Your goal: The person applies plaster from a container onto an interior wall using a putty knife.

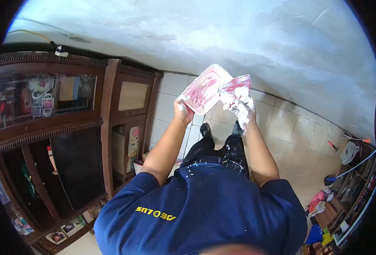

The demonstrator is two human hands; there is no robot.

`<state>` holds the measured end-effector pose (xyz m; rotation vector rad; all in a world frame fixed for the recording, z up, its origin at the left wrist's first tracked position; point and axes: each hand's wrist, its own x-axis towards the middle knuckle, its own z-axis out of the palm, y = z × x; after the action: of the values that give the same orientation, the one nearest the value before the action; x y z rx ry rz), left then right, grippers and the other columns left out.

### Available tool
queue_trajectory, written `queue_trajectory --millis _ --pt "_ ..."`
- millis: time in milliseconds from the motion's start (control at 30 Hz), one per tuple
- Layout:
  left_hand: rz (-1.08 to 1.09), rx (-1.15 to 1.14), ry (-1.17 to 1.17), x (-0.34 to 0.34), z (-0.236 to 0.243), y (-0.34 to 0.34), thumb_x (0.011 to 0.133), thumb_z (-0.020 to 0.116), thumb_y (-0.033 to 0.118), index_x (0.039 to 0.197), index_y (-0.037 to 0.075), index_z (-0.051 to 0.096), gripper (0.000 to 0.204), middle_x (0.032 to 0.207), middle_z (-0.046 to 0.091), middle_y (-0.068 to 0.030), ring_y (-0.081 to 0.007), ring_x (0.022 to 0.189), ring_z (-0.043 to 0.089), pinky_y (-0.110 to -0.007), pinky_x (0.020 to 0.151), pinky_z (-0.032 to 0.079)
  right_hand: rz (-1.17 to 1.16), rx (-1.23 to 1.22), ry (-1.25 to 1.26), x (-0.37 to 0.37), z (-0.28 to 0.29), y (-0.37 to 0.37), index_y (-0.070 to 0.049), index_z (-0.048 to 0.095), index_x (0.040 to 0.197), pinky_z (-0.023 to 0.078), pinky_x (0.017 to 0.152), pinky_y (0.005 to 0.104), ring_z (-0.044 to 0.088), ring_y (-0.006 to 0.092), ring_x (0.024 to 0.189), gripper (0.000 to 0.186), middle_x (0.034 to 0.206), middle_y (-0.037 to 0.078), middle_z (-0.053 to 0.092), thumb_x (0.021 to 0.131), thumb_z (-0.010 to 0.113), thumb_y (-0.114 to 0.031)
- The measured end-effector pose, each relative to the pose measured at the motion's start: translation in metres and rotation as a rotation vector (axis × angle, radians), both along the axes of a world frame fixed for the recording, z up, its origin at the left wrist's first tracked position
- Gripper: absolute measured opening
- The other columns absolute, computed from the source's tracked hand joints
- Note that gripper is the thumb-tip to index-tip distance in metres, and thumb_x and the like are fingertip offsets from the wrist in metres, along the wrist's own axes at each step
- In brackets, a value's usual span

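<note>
My left hand (183,111) grips the lower left edge of a shallow rectangular plastic tray (196,96), held tilted in front of me. White paste smears its pinkish-red inside and coats its rim. Close to the tray's right side, my right hand (247,113) is closed around a wide scraper (241,81) with a reddish flat face. Thick white paste clings to the scraper and covers much of that hand, so the handle and most fingers are hidden. Whether the scraper touches the tray's edge I cannot tell. Both hands are raised above the floor, near the wall.
A grey-white, unevenly coated wall (256,38) spans the far side. On the left stands a dark wooden cabinet (110,102) with glass panes. Light tiles (290,140) cover the floor. A cluttered shelf (349,195) and a white cable coil (349,152) are at the right.
</note>
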<state>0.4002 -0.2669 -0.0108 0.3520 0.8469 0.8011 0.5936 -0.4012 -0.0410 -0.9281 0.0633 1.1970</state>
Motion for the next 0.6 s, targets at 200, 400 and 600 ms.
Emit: queue_trajectory --millis 200,400,600 --pt "-0.023 -0.03 0.054 -0.044 -0.021 0.021 0.077 0.043 0.026 0.125 -0.004 0.044 0.056 0.126 0.049 -0.0201 -0.0337 0.114 0.05 -0.045 0.099 0.04 -0.161 0.036 -0.01 -0.01 -0.038 0.024 -0.008 0.047 0.111 0.052 0.073 0.0372 0.061 0.0223 0.089 0.03 0.102 0.008 0.057 0.084 0.058 -0.008" --pt "-0.062 -0.035 0.136 -0.066 -0.033 0.026 0.078 0.034 0.033 0.129 -0.001 0.043 0.062 0.13 0.048 -0.0162 -0.0304 0.118 0.048 -0.042 0.102 0.036 -0.235 0.091 0.044 -0.027 -0.039 0.039 -0.005 0.046 0.108 0.053 0.074 0.0416 0.061 0.0248 0.091 0.026 0.103 0.011 0.057 0.085 0.057 -0.006" --pt "-0.062 -0.052 0.007 -0.089 -0.045 0.034 0.082 0.037 0.025 0.127 -0.005 0.041 0.054 0.128 0.046 -0.0212 -0.034 0.116 0.047 -0.046 0.1 0.038 -0.388 0.06 -0.015 -0.009 -0.07 0.047 -0.01 0.042 0.111 0.051 0.082 0.0453 0.056 0.0243 0.093 0.032 0.105 0.007 0.052 0.083 0.056 -0.003"
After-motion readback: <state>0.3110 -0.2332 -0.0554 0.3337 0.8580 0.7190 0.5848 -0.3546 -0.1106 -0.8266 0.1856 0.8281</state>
